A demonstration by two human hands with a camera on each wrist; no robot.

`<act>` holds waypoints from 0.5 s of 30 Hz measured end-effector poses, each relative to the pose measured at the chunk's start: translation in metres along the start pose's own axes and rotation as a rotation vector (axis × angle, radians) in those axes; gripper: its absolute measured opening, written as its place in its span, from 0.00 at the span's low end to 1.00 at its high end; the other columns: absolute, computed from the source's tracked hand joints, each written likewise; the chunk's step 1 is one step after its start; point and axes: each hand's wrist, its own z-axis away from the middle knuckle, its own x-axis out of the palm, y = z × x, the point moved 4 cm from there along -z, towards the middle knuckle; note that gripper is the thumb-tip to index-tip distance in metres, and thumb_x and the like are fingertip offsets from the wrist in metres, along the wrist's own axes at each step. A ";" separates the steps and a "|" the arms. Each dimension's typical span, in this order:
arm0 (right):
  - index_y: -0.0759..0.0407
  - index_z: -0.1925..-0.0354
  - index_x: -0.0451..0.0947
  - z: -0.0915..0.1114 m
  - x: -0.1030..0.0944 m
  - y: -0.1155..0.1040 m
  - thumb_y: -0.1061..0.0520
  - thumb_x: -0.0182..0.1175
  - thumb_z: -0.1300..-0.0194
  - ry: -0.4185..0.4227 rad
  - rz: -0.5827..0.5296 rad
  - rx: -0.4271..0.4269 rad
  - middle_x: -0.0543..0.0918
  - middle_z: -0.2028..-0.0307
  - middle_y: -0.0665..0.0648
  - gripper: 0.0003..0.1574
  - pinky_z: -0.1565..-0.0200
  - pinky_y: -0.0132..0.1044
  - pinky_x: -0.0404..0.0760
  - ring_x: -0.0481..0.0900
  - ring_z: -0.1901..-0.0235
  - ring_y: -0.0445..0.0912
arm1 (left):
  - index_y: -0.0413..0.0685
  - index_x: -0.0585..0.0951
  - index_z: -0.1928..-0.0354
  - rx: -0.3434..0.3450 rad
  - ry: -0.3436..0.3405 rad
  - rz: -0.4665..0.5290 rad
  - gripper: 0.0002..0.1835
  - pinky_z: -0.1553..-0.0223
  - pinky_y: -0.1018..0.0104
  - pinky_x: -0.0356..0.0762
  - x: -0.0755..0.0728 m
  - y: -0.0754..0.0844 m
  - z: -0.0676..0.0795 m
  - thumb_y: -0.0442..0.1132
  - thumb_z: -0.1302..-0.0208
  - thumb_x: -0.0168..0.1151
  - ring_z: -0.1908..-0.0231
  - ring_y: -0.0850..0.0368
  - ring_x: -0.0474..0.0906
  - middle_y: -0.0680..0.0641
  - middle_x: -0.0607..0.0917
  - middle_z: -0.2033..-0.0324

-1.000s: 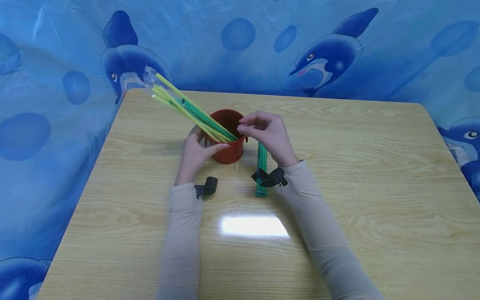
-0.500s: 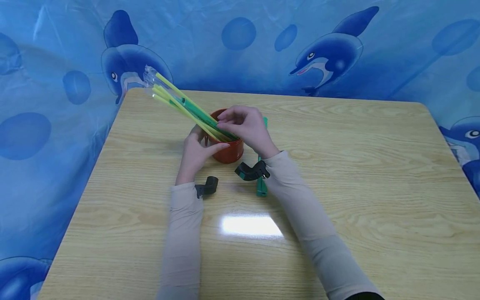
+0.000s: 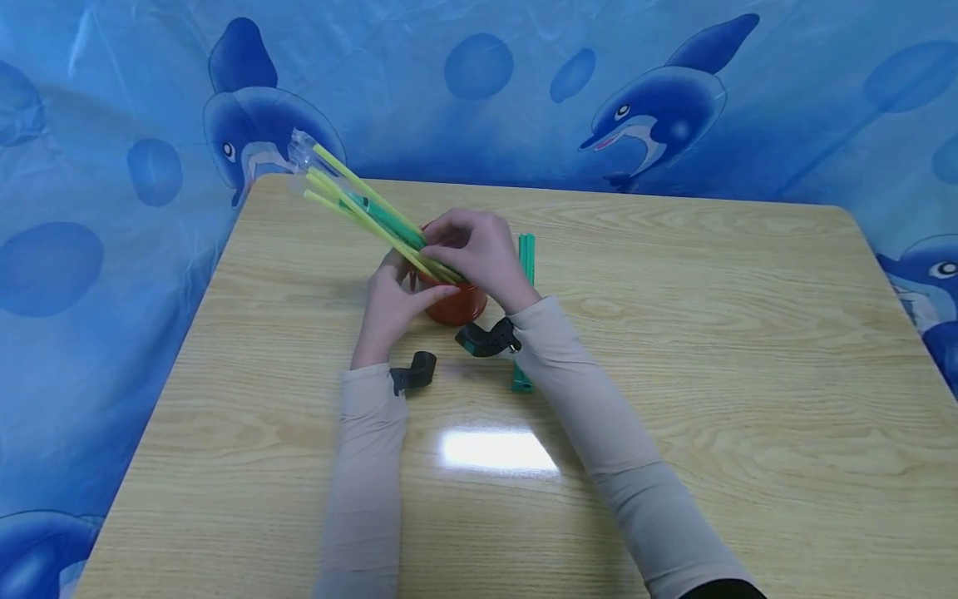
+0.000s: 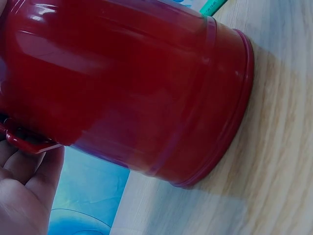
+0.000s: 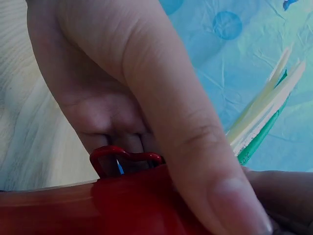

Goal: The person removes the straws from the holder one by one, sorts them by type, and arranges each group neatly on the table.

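A small red bucket (image 3: pixel 456 305) with side handles stands on the table, filling most of the left wrist view. My left hand (image 3: pixel 391 308) grips its left side, thumb along the near rim and fingers behind. Long yellow sticks (image 3: pixel 337 198) and a green printed stick (image 3: pixel 389 221), partly in clear plastic wrap, lean out of the bucket to the upper left. Over the rim, my right hand (image 3: pixel 479 254) pinches the bundle of sticks between thumb and fingers. In the right wrist view, the thumb hides much of the rim; the sticks' exact contact is hidden.
Green sticks (image 3: pixel 527 258) lie lengthwise on the wooden table (image 3: pixel 718 374), right of the bucket and partly under the right forearm. A blue dolphin-print sheet (image 3: pixel 524 150) hangs behind the table. Each wrist bears a black camera mount (image 3: pixel 414 374).
My right hand has moved left, from the bucket's right rim across its mouth, and now pinches the stick bundle. The left hand and the bucket have stayed put.
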 end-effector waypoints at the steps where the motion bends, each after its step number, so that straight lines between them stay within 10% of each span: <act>1: 0.63 0.60 0.83 0.000 0.001 0.000 0.61 0.67 0.43 -0.004 0.015 0.005 0.85 0.65 0.57 0.10 0.61 0.31 0.80 0.83 0.67 0.43 | 0.50 0.68 0.36 -0.002 -0.001 0.004 0.36 0.36 0.63 0.62 0.000 0.000 0.000 0.38 0.47 0.72 0.36 0.61 0.61 0.51 0.71 0.38; 15: 0.63 0.59 0.84 -0.002 0.007 -0.001 0.61 0.66 0.42 -0.024 0.120 0.004 0.85 0.64 0.57 0.11 0.62 0.31 0.80 0.82 0.67 0.44 | 0.49 0.68 0.36 -0.047 0.004 -0.020 0.36 0.37 0.64 0.64 -0.001 0.000 0.001 0.38 0.48 0.72 0.36 0.59 0.61 0.49 0.70 0.37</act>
